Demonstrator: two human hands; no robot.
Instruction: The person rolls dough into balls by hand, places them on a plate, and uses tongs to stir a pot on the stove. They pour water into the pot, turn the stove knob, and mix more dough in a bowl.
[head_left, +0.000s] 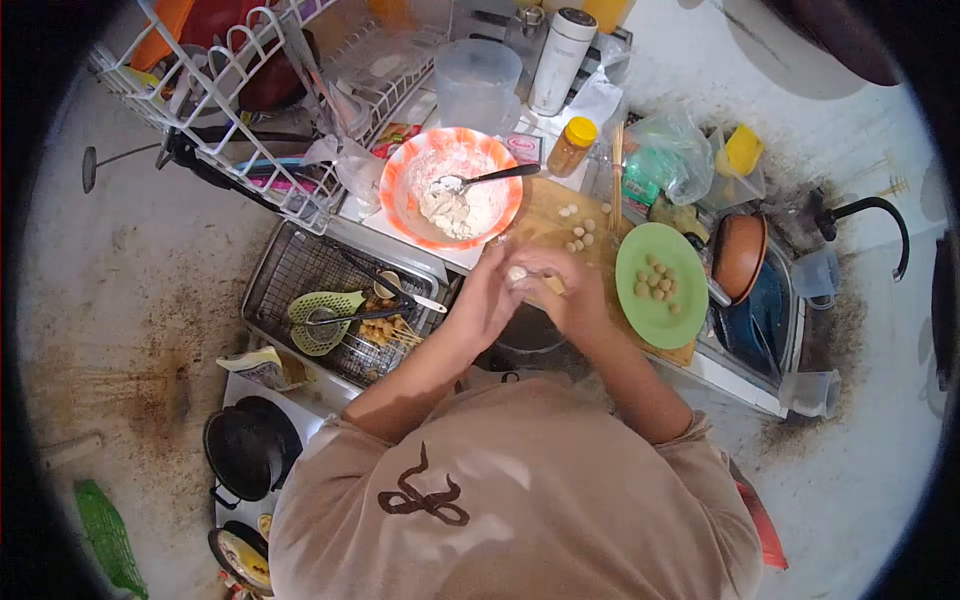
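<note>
Both hands are together over the front edge of a wooden board point(545, 205). My left hand point(482, 300) has its fingers curled around a small pale piece of dough point(517, 273). Beside it, my right hand point(570, 290) is closed, its fingers meeting the left ones; whatever it holds is too small to name. Several small dough balls point(580, 240) lie on the board behind the hands. To the right, a green plate point(640, 315) carries several more balls. An orange and white bowl point(397, 200) holds flour or dough with a dark-handled spoon point(505, 173) in it.
A wire basket point(275, 270) with a green strainer point(318, 340) and skewers is at the left, near a black pan point(250, 447). Behind stand a yellow-lidded jar point(572, 147), a white flask point(562, 62) and a dish rack point(225, 110). A brown pan point(740, 260) rests by the sink.
</note>
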